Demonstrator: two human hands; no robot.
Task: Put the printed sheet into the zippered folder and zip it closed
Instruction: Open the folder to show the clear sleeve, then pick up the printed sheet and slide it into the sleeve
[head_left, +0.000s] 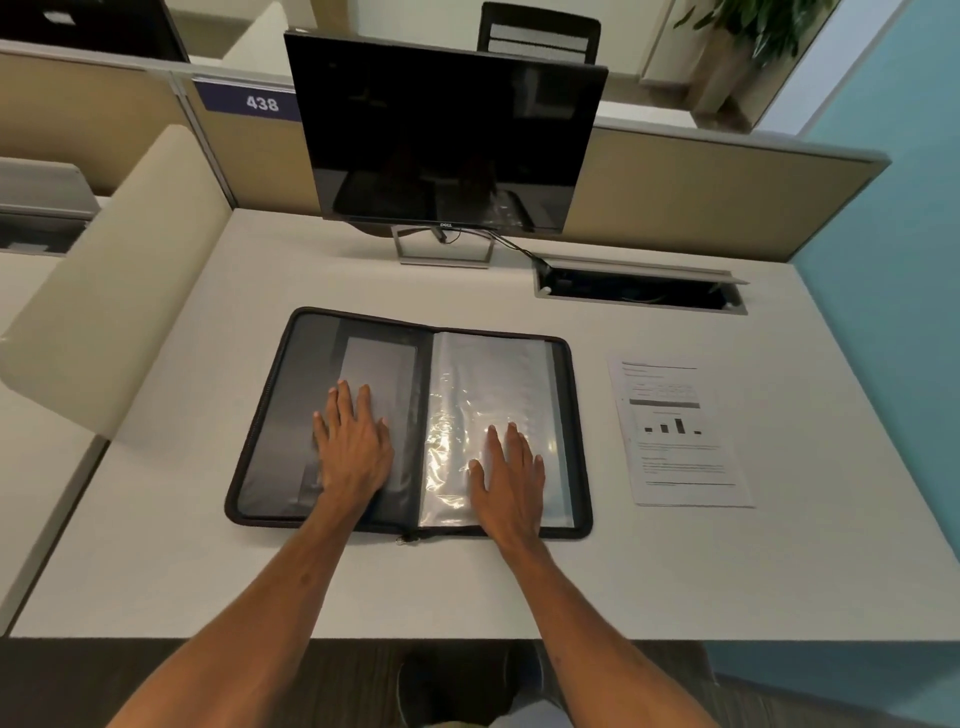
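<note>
One white counter (467, 587) carries, back to front: one dark monitor (447, 135) on a stand and one open cable well (639, 291) at the rear; one zippered folder (410, 421) lying spread open at centre, zip pull at its near edge; one printed sheet (678, 431) flat on the counter just right of the folder, apart from it. Left hand (353, 447) rests flat on the left panel, right hand (511, 467) flat on the clear sleeves; each grip spread, holding nothing.
</note>
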